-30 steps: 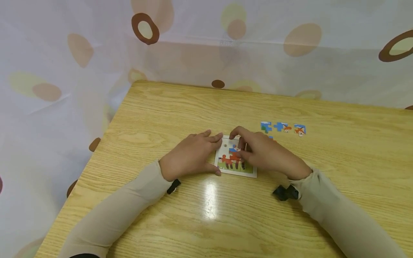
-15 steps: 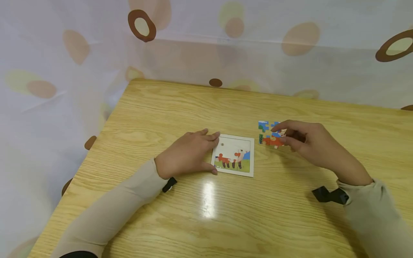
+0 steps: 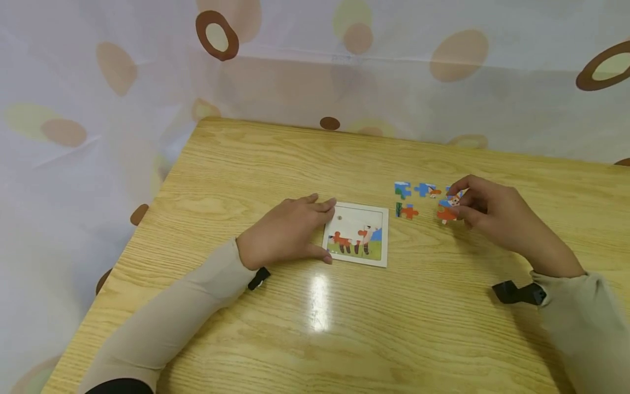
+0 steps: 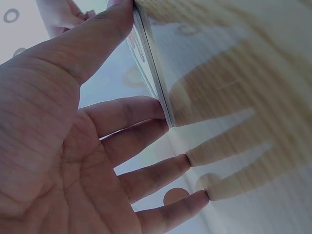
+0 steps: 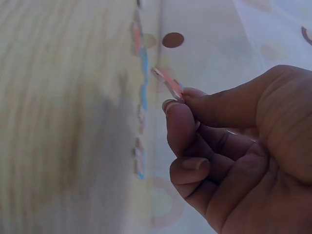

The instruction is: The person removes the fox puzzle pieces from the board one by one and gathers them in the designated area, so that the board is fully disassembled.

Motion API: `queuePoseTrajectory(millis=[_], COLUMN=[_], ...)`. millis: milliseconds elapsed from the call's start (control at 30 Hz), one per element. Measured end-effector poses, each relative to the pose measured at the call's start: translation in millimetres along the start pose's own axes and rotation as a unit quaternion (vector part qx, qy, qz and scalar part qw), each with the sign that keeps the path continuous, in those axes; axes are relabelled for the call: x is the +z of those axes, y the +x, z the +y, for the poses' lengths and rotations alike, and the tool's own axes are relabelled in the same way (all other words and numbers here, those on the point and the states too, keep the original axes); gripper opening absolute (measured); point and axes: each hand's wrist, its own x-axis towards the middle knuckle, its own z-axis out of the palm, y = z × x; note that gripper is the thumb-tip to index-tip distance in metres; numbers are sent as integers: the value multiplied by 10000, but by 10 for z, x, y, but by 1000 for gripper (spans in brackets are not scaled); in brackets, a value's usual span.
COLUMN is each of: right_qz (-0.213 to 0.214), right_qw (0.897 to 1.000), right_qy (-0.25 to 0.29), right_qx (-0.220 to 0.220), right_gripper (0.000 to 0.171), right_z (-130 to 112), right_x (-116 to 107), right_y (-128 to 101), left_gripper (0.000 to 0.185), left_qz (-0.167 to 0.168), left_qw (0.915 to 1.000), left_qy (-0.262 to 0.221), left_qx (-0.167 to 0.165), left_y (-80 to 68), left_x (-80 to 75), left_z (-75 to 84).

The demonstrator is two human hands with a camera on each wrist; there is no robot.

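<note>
In the head view my left hand rests at the left edge of a small square puzzle board. Its thumb and fingers lie nearly straight; in the left wrist view the thumb and fingertips touch the board's edge. Orange fox legs and green grass fill the board's lower part, under a pale bare area. To the right, my right hand pinches an orange and blue puzzle piece between thumb and forefinger, raised off the table. Behind these fingers another fox-face piece is partly hidden.
Several loose pieces lie right of the board: a blue and green puzzle piece, a blue piece with an orange ear and an orange piece with a tree. The wooden table ends at a spotted curtain.
My right hand has left the board, moved right to the loose pieces and picked up an orange and blue puzzle piece. My left hand has stayed at the board's edge.
</note>
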Motion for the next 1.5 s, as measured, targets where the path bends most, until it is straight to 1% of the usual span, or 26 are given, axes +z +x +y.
queuePoseTrajectory(millis=[200,300,400,567,633,700,800,1033,1267,1333,1400,1500], right_qz=[-82,-111,-189,-647,-817,-882,-839,-644,-716,-739,-664,-477], right_qw=[9993,9992,9991,9969,9953,9944,9943,9958,9952,9947,9951,9967], right_qy=[-260,-253,-310,-434,-470,-520,-601,-637,-639,-668,-700,-656], right_qx=[-245,-303,-202,134,216,276,265,167,183,237,227,12], right_gripper=[28,28,28,35,32,28,24,22,23,27,30,32], right_z=[35,33,36,15,-1,-11,-8,4,-17,-62,-135,-291], right_x=[152,186,194,187,189,194,203,220,213,190,162,153], right_y=[75,98,104,102,107,116,123,118,128,120,108,87], left_gripper=[96,96,96,97,97,97,97,96,96,96,96,97], left_qz=[-57,-64,-71,-108,-119,-116,-81,-53,-64,-78,-115,-147], left_qw=[10000,10000,9999,9997,9996,9996,9997,9998,9999,9998,9998,9997], left_qy=[5,21,-39,-171,-192,-203,-203,-171,-99,-122,-125,-125], left_qx=[-26,-55,-78,-141,-154,-152,-126,-55,-91,-103,-108,-151], left_y=[6,9,10,6,3,2,0,-4,-6,-5,-3,3], left_x=[-8,-10,-4,5,5,6,10,4,-5,-4,-1,8], left_z=[-7,-13,-15,-4,-1,-2,-7,-7,-11,-10,-8,-3])
